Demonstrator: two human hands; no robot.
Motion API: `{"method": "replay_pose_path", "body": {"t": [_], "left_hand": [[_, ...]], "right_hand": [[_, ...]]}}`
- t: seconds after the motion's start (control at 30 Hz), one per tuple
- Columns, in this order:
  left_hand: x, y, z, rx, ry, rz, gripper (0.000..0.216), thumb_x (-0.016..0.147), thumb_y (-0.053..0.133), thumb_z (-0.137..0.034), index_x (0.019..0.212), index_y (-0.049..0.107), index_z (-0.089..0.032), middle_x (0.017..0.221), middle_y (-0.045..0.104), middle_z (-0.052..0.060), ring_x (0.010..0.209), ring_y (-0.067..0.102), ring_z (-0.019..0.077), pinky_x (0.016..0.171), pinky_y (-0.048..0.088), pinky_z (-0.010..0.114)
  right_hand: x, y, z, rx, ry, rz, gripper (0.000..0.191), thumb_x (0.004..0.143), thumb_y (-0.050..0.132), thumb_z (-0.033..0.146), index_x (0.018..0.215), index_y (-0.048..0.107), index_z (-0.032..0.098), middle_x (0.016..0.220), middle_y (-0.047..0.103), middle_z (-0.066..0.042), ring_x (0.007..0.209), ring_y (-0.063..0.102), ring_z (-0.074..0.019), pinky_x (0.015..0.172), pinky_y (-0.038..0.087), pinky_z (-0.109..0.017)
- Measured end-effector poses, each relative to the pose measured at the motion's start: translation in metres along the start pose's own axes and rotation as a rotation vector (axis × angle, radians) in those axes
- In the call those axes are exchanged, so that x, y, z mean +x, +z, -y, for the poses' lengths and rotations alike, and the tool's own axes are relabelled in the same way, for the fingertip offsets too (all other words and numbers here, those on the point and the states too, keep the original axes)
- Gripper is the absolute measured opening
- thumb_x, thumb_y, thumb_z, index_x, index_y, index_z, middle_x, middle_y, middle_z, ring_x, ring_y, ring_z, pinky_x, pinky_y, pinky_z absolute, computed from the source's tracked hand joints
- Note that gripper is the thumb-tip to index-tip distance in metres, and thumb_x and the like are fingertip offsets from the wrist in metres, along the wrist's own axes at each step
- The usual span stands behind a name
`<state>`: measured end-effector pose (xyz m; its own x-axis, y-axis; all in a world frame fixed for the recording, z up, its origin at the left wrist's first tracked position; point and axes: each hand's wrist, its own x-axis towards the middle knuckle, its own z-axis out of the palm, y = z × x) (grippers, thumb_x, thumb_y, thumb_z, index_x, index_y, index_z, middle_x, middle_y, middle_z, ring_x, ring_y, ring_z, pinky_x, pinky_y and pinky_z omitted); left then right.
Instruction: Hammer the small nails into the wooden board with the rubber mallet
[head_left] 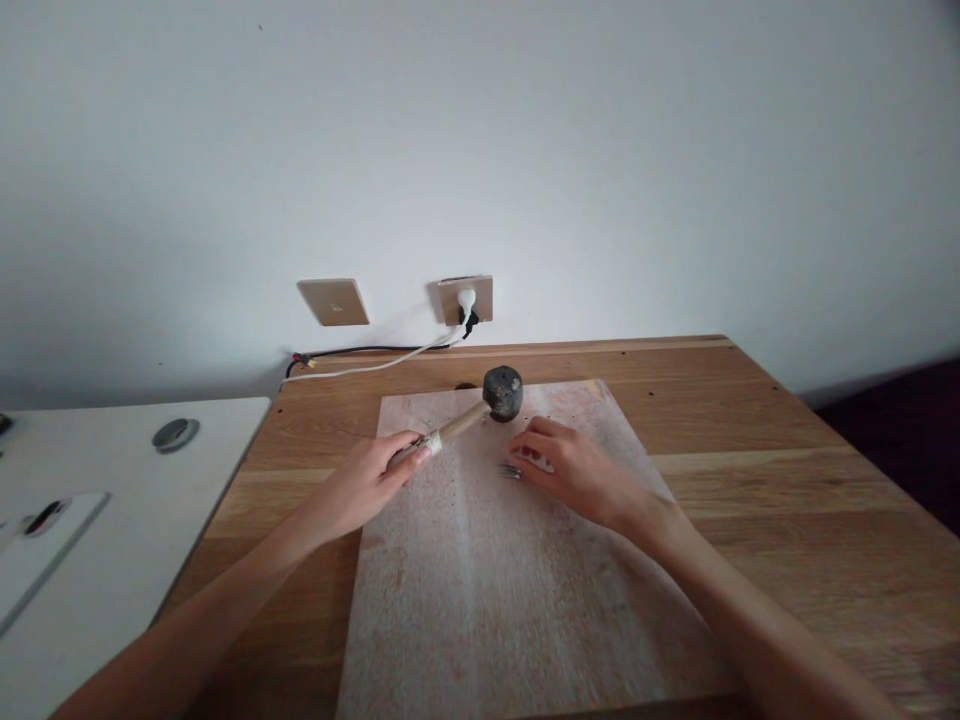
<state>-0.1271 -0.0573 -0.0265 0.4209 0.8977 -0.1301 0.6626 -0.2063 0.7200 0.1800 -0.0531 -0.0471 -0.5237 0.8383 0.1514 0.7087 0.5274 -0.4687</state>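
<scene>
My left hand (382, 468) is closed around the handle of a rubber mallet (469, 417), whose pale wooden shaft has a white wrap near my fingers. The mallet's black head points away and to the right, above the far part of a worn whitish board (465, 590). To the right of the head, my right hand (566, 460) is low over the board with its fingers curled in. Several thin metal nails (511, 470) stick out to the left at its thumb and fingertips; their other ends are hidden.
Under the board is a wooden table (780, 520) set against the wall. White and black cables (375, 367) run along its back edge to a wall socket (480, 300). On the left stands a white desk (172, 500) with a round grey grommet (175, 434).
</scene>
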Motion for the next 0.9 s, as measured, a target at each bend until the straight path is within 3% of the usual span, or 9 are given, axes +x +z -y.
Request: {"method": "replay_pose_path", "body": {"t": [0.3, 0.6, 0.73, 0.9], "left_hand": [[-0.014, -0.003, 0.002, -0.107, -0.060, -0.017, 0.044, 0.102, 0.043, -0.058, 0.087, 0.058, -0.020, 0.064, 0.049, -0.005, 0.055, 0.045, 0.0117, 0.053, 0.034, 0.023], [-0.030, -0.005, 0.016, -0.164, -0.089, -0.031, 0.045, 0.103, 0.043, -0.059, 0.098, 0.062, -0.019, 0.068, 0.053, -0.004, 0.054, 0.046, 0.0101, 0.051, 0.033, 0.023], [-0.034, -0.004, 0.022, -0.179, -0.113, -0.036, 0.047, 0.103, 0.043, -0.061, 0.102, 0.063, -0.018, 0.068, 0.053, -0.004, 0.054, 0.047, 0.0109, 0.051, 0.033, 0.023], [-0.039, -0.005, 0.024, -0.176, -0.126, -0.046, 0.050, 0.103, 0.041, -0.064, 0.091, 0.060, -0.019, 0.062, 0.048, -0.005, 0.052, 0.044, 0.0109, 0.050, 0.033, 0.023]], "right_hand": [[0.007, 0.001, -0.001, 0.030, 0.035, 0.088, 0.017, 0.098, 0.060, 0.014, 0.088, 0.072, 0.019, 0.088, 0.073, -0.005, 0.077, 0.070, -0.0180, 0.071, 0.052, -0.028], [0.003, -0.028, -0.031, 0.082, 0.110, -0.090, 0.009, 0.093, 0.062, 0.016, 0.092, 0.070, 0.020, 0.082, 0.077, -0.004, 0.071, 0.074, -0.0173, 0.068, 0.059, -0.027], [0.010, -0.023, -0.046, 0.074, 0.102, -0.176, 0.018, 0.085, 0.060, 0.010, 0.092, 0.074, 0.019, 0.091, 0.077, -0.006, 0.074, 0.076, -0.0179, 0.074, 0.064, -0.029], [0.020, -0.010, -0.045, 0.044, 0.069, -0.258, 0.020, 0.089, 0.059, 0.012, 0.099, 0.075, 0.020, 0.095, 0.078, -0.007, 0.081, 0.078, -0.0195, 0.078, 0.065, -0.032]]}}
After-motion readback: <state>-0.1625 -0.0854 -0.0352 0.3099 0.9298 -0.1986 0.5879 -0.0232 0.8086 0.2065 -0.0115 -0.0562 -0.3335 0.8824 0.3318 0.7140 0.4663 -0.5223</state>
